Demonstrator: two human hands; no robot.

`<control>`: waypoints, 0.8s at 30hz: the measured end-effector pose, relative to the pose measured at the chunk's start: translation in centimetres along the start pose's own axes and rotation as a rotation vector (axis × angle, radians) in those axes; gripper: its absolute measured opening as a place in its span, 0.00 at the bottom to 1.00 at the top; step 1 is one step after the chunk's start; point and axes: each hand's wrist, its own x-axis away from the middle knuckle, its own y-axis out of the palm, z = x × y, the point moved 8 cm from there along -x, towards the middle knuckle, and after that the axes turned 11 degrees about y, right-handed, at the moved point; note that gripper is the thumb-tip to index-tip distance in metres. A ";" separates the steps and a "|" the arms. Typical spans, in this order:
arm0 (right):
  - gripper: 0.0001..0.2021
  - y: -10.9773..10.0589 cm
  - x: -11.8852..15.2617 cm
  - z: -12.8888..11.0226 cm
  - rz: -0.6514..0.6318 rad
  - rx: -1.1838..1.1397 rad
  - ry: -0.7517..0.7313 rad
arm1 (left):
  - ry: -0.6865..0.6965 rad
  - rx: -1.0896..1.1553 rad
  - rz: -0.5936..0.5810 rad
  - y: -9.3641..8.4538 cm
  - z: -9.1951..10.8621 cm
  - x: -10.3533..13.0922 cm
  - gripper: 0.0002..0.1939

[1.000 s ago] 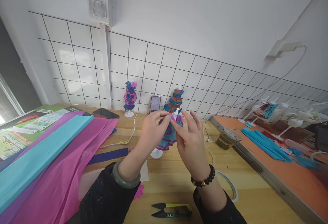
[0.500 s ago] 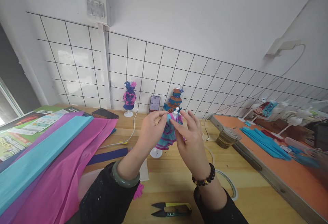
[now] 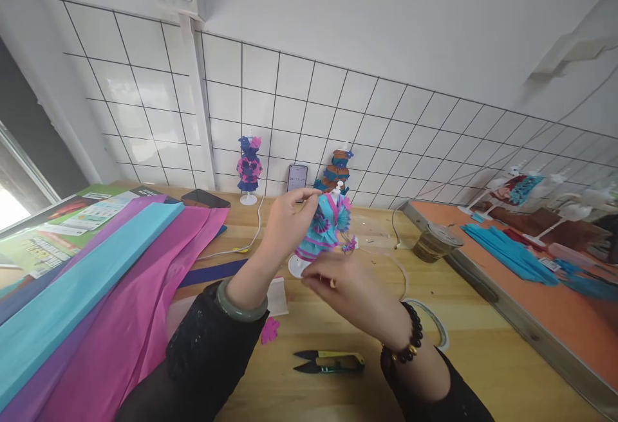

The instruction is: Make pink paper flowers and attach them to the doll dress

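A small white mannequin (image 3: 338, 186) stands on a round base, wearing a turquoise paper dress (image 3: 321, 238) with pink bands and pleated fan pieces. My left hand (image 3: 292, 219) pinches the left shoulder of this dress between thumb and fingertips. Lower down, in front of the skirt, is my right hand (image 3: 345, 284), somewhat blurred. Its fingers are bent and drawn together close to the white base; whatever they hold, if anything, cannot be made out. A pink paper flower (image 3: 270, 330) lies near my left sleeve, and black-bladed thread snips (image 3: 331, 362) lie below my hands.
Folded pink paper (image 3: 145, 280) and turquoise paper (image 3: 96, 280) cover the left side. Behind stand two dressed mannequins, one blue and pink (image 3: 250, 168), one brown and blue (image 3: 337, 168), with a phone (image 3: 297, 177) between. A cup (image 3: 437, 242) and a roll of tape (image 3: 434, 319) are rightward.
My right hand has left the top of the dress and moved down in front of the skirt, its fingers drawing together. My left hand stays at the shoulder. The view has shifted slightly.
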 end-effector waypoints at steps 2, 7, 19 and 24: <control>0.09 3.1 0.3 0.2 -0.204 0.052 0.005 | 0.010 -0.004 -0.010 0.0 0.0 0.0 0.10; 0.11 8.9 0.5 0.5 -0.357 0.203 -0.060 | 0.018 -0.024 -0.017 -0.2 0.1 0.0 0.11; 0.09 14.5 1.7 -1.5 -0.332 0.406 -0.203 | 0.016 -0.024 0.023 -1.0 0.5 -0.2 0.11; 0.09 14.6 1.8 -1.5 -0.342 0.437 -0.212 | 0.046 -0.041 0.018 -1.1 0.9 -0.2 0.11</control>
